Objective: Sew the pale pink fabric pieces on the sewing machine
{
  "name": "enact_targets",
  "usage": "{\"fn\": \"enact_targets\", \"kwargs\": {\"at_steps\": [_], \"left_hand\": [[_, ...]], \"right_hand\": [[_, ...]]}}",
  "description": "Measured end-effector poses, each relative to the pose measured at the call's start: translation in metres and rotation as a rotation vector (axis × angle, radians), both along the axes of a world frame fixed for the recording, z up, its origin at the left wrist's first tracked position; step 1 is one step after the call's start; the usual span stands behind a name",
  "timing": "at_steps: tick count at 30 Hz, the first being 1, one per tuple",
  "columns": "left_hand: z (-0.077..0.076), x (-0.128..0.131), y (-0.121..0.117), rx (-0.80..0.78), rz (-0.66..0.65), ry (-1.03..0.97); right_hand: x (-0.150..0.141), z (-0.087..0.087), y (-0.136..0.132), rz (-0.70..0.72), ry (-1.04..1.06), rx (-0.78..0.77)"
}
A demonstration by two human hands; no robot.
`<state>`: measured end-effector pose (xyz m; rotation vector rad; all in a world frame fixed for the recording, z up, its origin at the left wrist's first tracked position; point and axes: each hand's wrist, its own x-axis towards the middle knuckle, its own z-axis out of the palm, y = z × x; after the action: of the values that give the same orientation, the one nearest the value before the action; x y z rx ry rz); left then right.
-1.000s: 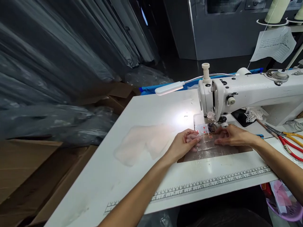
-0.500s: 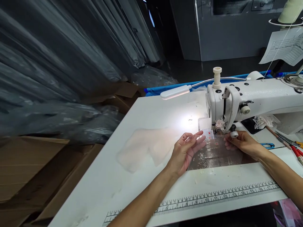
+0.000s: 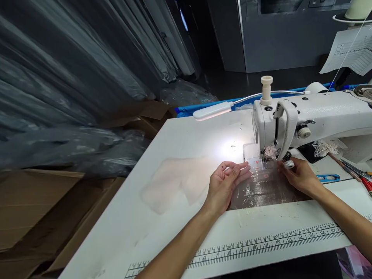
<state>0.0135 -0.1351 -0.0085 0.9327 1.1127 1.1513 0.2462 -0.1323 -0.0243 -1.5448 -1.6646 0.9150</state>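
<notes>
My left hand is left of the needle area, palm turned up, thumb and index finger pressed together. Whatever is in that pinch, if anything, is too fine to make out. My right hand is beside the presser foot, its fingers curled in and partly hidden behind a white knob. What those fingertips hold does not show. Between the hands is the bed of a white sewing machine, with a shiny plate cover bearing small red marks. A pale pink fabric flower is close to the needle.
Sheer pale fabric pieces lie flat on the white table. A lamp lights the needle area. Blue thread snips, scissors and white lace lie right. A printed ruler runs along the front edge.
My right hand has shifted slightly toward the needle area, and its fingers show less. My left hand has hardly moved, its fingers a little closer together. The view has tilted slightly.
</notes>
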Motion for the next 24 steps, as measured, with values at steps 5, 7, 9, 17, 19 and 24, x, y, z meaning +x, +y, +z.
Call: {"fn": "enact_targets", "kwargs": {"at_steps": [5,7,9,17,19,24], "left_hand": [[-0.005,-0.007,-0.002,0.554,0.074,0.647],[-0.006,-0.008,-0.004,0.758,-0.087,0.843],[-0.008,-0.008,-0.005,0.879,-0.348,0.932],[-0.011,-0.014,-0.002,0.787,-0.732,1.089],[-0.011,-0.014,-0.003,0.830,-0.680,1.067],[-0.002,-0.012,-0.008,0.673,-0.369,0.829]], "right_hand": [[0.002,0.017,0.000,0.040,-0.285,0.000],[0.002,0.020,0.000,0.099,-0.319,-0.024],[0.003,0.018,0.001,0.130,-0.352,-0.016],[0.011,0.016,0.003,0.109,-0.389,0.045],[0.013,0.020,0.000,0.153,-0.341,0.014],[0.005,0.024,-0.007,0.215,-0.064,-0.102]]}}
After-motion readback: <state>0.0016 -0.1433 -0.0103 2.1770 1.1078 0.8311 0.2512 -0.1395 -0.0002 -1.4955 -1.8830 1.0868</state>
